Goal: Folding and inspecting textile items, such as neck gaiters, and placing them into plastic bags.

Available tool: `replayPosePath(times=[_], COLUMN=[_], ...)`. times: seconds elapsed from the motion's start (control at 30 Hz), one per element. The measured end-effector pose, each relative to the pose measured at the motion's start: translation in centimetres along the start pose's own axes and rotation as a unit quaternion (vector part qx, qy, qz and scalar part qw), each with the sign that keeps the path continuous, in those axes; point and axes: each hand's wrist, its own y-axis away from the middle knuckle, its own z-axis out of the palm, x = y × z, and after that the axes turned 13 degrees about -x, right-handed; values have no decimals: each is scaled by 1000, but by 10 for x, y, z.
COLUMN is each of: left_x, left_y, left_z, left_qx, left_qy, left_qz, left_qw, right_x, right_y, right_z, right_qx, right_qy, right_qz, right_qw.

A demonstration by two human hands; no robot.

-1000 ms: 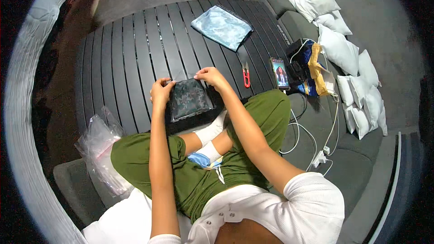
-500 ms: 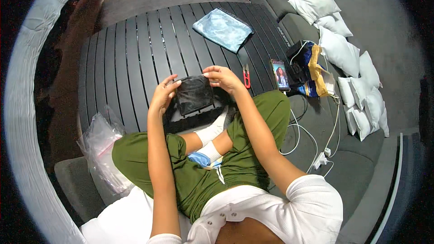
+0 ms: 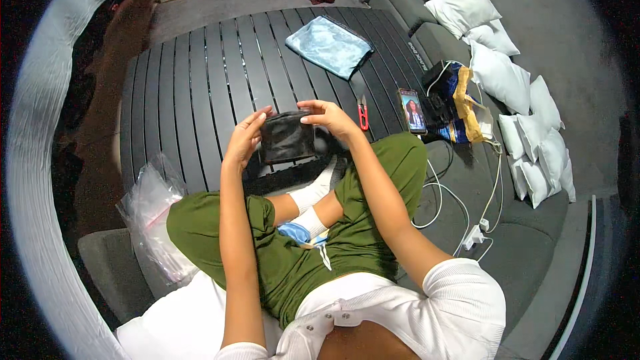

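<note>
A dark, square piece of black cloth [image 3: 288,137], like a small flat pouch, is stretched upright between my hands above the near edge of the slatted table. My left hand [image 3: 248,135] pinches its upper left corner between thumb and fingers. At its upper right corner, my right hand [image 3: 325,119] has a similar thumb-and-finger pinch. Behind the lower part of the cloth lies more black material [image 3: 283,179], near my white sock. Red-handled thread snips [image 3: 363,115] lie on the table, right of my right hand.
On the dark slatted table [image 3: 193,80] lies a folded light-blue cloth [image 3: 330,47]. A phone [image 3: 412,112] stands by a blue-and-yellow bag [image 3: 463,103] with white cables. Clear plastic bags [image 3: 155,217] sit by my left knee. White pillows [image 3: 500,73] line the grey sofa at the right.
The cloth's lower edge has risen slightly, and the cloth looks shorter and more tilted. My fingers have shifted a little at its upper corners.
</note>
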Motion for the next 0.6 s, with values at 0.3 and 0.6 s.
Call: replayPosePath(times=[0.3, 0.6], left_x=[-16, -17], left_y=[-7, -9], left_z=[-8, -6], left_qx=[33, 54], left_qy=[-63, -52], left_qz=[-6, 2], left_qw=[997, 997], right_x=[10, 20], right_y=[-2, -3], right_z=[-3, -12], right_qx=[41, 54], right_qy=[-82, -173], right_qz=[18, 36], right_qw=[996, 983])
